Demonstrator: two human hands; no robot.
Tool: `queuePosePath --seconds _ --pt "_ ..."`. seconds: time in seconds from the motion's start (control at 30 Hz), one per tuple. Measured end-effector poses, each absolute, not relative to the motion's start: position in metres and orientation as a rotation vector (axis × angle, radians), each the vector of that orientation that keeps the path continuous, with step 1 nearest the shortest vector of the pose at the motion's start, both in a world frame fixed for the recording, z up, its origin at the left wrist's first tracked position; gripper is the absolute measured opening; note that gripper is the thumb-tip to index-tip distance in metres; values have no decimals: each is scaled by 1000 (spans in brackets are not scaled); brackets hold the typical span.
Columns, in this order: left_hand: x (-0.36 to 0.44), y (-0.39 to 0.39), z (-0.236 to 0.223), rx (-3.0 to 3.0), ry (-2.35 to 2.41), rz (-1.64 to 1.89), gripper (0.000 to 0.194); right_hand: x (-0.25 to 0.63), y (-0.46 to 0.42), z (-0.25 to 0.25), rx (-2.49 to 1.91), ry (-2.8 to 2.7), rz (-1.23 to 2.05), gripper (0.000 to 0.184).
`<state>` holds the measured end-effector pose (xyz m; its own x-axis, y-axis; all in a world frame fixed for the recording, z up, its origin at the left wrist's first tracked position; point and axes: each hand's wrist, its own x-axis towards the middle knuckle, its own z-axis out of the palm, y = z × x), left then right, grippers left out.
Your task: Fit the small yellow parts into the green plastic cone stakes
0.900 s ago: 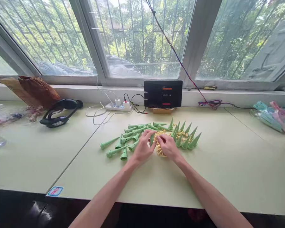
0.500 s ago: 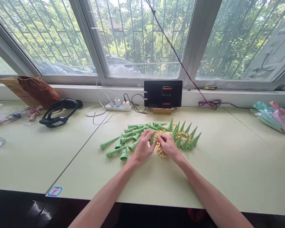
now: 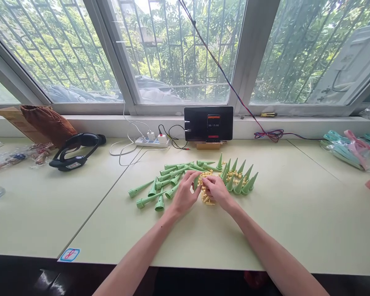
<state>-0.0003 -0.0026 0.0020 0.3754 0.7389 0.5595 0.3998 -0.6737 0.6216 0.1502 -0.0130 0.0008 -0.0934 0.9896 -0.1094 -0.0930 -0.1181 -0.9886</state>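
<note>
The left hand (image 3: 186,191) grips a green spike (image 3: 196,182) beside yellow pieces (image 3: 208,200), long axis near upright, tip direction unclear. The right hand's (image 3: 217,191) grip is pinched narrow, contents indiscernible. The black screen (image 3: 194,121) reads 00:12:00.

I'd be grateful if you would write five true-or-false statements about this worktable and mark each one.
1. The left hand holds a green cone. True.
2. The upright green cones stand to the left of both hands. False: they stand to the right of the right hand.
3. Small yellow pieces lie on the table near the right hand. True.
4. The right hand lies flat with its fingers spread. False: its fingers are bent together close to the left hand; whether they grip anything is hard to see.
5. The black screen beyond the cones reads 00:12:00. True.
</note>
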Motion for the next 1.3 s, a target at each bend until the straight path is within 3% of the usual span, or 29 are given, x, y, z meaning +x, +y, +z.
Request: queuePosePath --seconds 0.37,0.57,0.83,1.0,1.3 --pt "-9 7 3 1933 861 1107 39 147 -8 -4 -1074 -942 1374 46" --pt "-8 5 2 2184 811 1100 54 145 -11 -2 -1073 -962 1285 49" --pt "-8 8 -2 2218 1043 1176 26 144 -11 -3 -1180 -1151 1126 53" --pt "-10 11 0 2051 1184 1266 23 140 -15 -6 -1208 -1521 698 52" --pt "-9 20 3 2009 1168 1285 18 131 -17 -17 -1150 -1775 643 45"
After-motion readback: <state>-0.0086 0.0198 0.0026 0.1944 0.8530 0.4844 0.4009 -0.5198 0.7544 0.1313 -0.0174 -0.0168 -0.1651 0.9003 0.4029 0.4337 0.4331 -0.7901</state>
